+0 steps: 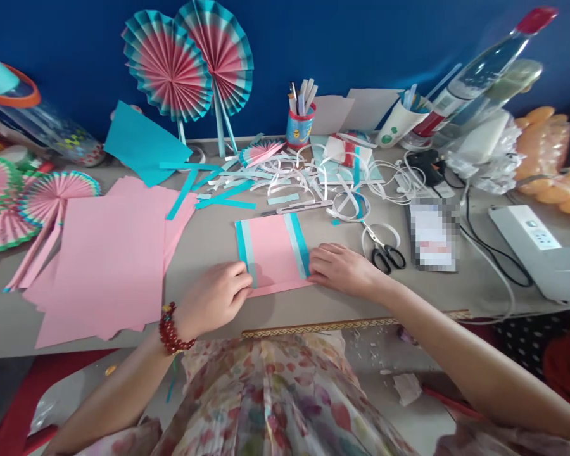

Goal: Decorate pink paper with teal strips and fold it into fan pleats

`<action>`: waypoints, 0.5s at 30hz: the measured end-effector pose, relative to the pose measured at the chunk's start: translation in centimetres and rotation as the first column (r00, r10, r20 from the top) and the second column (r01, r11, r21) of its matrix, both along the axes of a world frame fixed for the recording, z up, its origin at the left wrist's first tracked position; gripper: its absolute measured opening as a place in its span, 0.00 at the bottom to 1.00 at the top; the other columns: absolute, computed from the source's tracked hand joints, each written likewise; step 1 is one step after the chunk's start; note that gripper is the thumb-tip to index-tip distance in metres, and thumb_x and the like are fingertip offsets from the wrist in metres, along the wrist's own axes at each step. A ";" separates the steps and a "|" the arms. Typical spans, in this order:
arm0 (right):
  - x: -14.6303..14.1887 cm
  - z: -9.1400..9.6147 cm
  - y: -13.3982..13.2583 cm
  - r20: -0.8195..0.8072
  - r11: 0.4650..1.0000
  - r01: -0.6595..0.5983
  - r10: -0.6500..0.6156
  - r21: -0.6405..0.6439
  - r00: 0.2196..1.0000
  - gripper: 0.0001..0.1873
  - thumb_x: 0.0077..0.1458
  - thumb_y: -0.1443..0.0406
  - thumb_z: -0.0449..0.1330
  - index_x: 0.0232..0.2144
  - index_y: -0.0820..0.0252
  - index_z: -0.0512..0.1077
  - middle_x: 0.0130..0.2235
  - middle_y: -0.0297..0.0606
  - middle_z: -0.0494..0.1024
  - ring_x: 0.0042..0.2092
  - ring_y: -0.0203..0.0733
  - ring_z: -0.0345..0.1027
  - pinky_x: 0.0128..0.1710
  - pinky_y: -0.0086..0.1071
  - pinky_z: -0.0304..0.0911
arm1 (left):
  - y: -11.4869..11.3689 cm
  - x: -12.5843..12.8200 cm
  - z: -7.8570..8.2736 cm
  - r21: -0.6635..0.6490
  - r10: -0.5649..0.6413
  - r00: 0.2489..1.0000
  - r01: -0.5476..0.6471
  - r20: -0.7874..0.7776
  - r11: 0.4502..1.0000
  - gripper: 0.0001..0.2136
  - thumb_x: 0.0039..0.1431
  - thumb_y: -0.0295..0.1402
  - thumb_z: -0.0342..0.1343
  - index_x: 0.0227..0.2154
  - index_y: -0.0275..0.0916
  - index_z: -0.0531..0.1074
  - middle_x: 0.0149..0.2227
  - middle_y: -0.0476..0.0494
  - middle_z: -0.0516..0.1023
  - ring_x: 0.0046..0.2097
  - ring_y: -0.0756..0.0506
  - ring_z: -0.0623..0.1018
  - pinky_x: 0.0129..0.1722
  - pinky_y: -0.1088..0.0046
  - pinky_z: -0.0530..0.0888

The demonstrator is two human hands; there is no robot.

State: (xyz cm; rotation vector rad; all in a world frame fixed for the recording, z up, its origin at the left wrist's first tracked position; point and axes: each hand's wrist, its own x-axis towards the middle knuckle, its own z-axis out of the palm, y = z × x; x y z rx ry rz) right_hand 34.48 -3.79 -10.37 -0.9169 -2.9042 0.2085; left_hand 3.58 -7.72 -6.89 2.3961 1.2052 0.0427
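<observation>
A pink sheet of paper [272,247] lies in front of me, with light-blue and teal strips running along its left and right sides. A narrow band at its near edge looks folded. My left hand [218,292] has its fingers curled closed on the lower left corner. At the lower right corner, my right hand [339,269] also holds the paper, fingers bent and pressed together. Just beyond the sheet lies a slim, pale cutter or pen [306,207]. Black-handled scissors [384,250] rest to the right of my right hand.
Pink sheets [114,259] are stacked at left, near folded paper fans [59,196]. Teal and white paper strips [285,177] litter the back. Two round pleated fans [171,79] stand against the blue wall. A phone [433,234] and a power socket [534,228] lie at right.
</observation>
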 end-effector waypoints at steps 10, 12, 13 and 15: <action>-0.3 0.4 0.1 0.019 1.000 -0.009 0.009 -0.016 1.000 0.17 0.67 0.57 0.51 0.32 0.58 0.72 0.37 0.41 0.74 0.39 0.44 0.65 0.43 0.37 0.57 | -0.3 -0.1 0.0 0.067 -0.042 0.998 0.045 -0.038 0.997 0.13 0.66 0.28 0.45 0.25 0.40 0.66 0.31 0.47 0.65 0.33 0.47 0.68 0.34 0.69 0.64; -0.3 0.4 0.1 0.032 1.000 -0.009 0.010 -0.006 0.999 0.17 0.67 0.57 0.50 0.32 0.59 0.72 0.38 0.41 0.75 0.39 0.44 0.65 0.43 0.37 0.57 | -0.4 0.0 0.0 0.078 -0.045 0.997 0.050 -0.062 0.996 0.14 0.67 0.28 0.44 0.25 0.39 0.65 0.31 0.47 0.64 0.33 0.47 0.68 0.35 0.69 0.65; -0.3 0.4 0.1 0.033 1.000 -0.011 0.011 -0.006 0.999 0.17 0.67 0.57 0.51 0.32 0.59 0.72 0.38 0.41 0.75 0.39 0.44 0.65 0.43 0.37 0.57 | -0.4 0.0 0.0 0.082 -0.048 0.997 0.054 -0.067 0.995 0.14 0.67 0.28 0.44 0.25 0.39 0.65 0.31 0.47 0.64 0.33 0.46 0.68 0.35 0.69 0.65; -0.3 0.5 0.1 0.025 1.000 -0.014 0.014 -0.014 1.000 0.16 0.67 0.57 0.51 0.33 0.59 0.72 0.38 0.41 0.74 0.39 0.44 0.65 0.43 0.37 0.57 | -0.5 0.1 0.0 0.089 -0.054 0.996 0.060 -0.072 0.994 0.13 0.66 0.27 0.44 0.25 0.39 0.65 0.31 0.47 0.64 0.34 0.46 0.69 0.35 0.68 0.65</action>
